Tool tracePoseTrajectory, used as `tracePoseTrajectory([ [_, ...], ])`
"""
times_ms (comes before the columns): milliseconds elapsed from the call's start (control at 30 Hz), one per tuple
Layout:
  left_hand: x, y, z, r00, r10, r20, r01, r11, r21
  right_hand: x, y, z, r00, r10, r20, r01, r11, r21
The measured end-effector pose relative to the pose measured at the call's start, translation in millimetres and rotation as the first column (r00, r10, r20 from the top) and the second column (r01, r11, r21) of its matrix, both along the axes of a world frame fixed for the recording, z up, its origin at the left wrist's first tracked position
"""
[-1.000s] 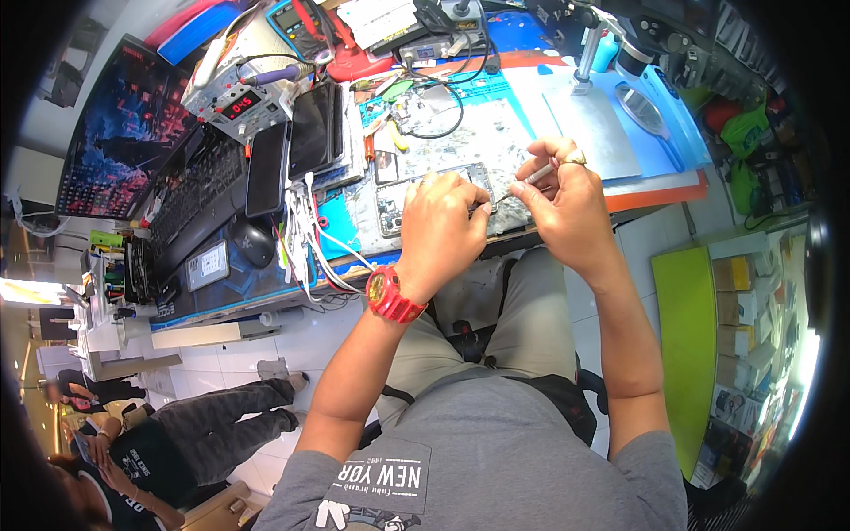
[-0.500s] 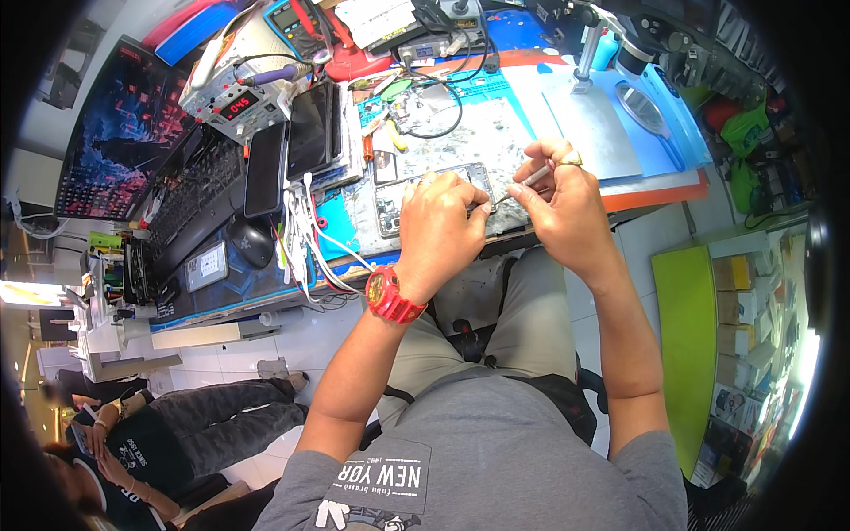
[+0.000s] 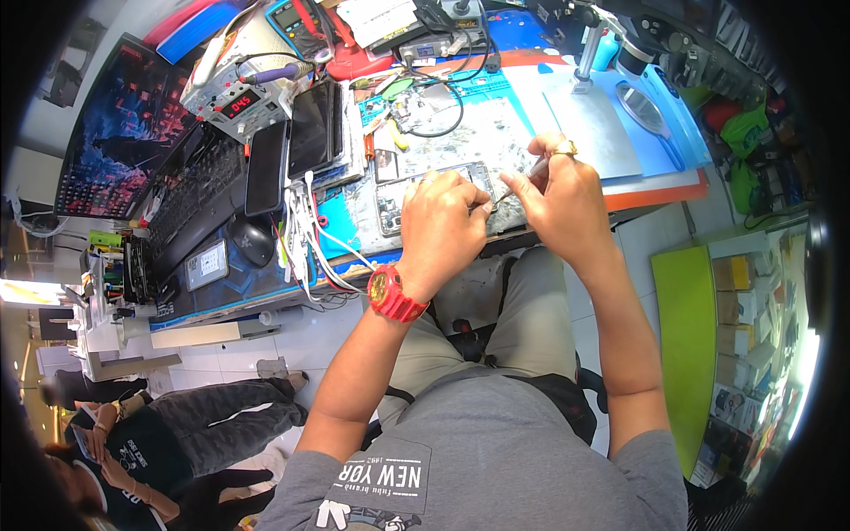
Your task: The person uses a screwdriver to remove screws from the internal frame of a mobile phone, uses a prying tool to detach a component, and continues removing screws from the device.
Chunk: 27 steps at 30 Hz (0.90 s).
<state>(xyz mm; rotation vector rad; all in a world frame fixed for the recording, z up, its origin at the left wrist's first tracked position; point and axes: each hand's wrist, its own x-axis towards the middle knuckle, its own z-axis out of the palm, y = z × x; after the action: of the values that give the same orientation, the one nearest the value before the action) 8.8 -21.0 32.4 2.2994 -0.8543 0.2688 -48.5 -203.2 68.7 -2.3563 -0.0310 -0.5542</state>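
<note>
An opened phone [image 3: 390, 214] with its inner parts bare lies on the work mat [image 3: 496, 133]. My left hand [image 3: 441, 217], with a red watch [image 3: 396, 294] on its wrist, rests across it. Thumb and forefinger are pressed together at the phone's right edge; what lies between them is hidden. Just to the right, my right hand [image 3: 563, 196] has its fingers closed round a slim pen-like tool [image 3: 542, 165]. Its thin tip points left, toward the left fingertips. The kind of tool cannot be made out.
Two dark phones [image 3: 265, 168] and white cables [image 3: 305, 221] are left of the mat, beside a mouse [image 3: 250, 239] and a power supply [image 3: 237, 104]. A metal stand [image 3: 587, 53] and an oval mirror [image 3: 645, 110] stand right. A person [image 3: 133, 451] is at lower left.
My right hand has turned slightly and its fingers have drawn in round the tool, so less of the handle shows. My left hand has barely moved.
</note>
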Motion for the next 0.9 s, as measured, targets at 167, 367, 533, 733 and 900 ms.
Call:
tracePoseTrajectory([
  [167, 1.1, -0.2, -3.6, 1.000, 0.001, -0.002, -0.001, 1.000, -0.017, -2.3, 5.6, -2.0, 0.998, 0.025, 0.053, -0.027, 0.999, 0.033],
  [367, 0.3, -0.3, -3.9, 1.000, 0.003, 0.001, -0.003, 1.000, -0.021, -2.7, 4.5, -1.1, 0.998, 0.033, 0.051, -0.037, 0.995, 0.088],
  [533, 0.0, 0.6, -2.9, 1.000, -0.003, 0.005, 0.003, 1.000, 0.007, 0.6, 3.5, -6.4, 0.997, 0.021, 0.077, -0.040, 0.966, 0.255],
  [733, -0.4, 0.1, -4.2, 1.000, 0.002, -0.008, -0.002, 1.000, -0.021, -1.6, 3.5, -7.6, 0.997, 0.032, 0.070, -0.051, 0.954, 0.295],
  [900, 0.1, 1.1, -4.1, 1.000, -0.006, -0.020, 0.005, 1.000, -0.023, -3.3, 1.6, -0.9, 0.999, 0.004, -0.044, 0.007, 0.969, 0.247],
])
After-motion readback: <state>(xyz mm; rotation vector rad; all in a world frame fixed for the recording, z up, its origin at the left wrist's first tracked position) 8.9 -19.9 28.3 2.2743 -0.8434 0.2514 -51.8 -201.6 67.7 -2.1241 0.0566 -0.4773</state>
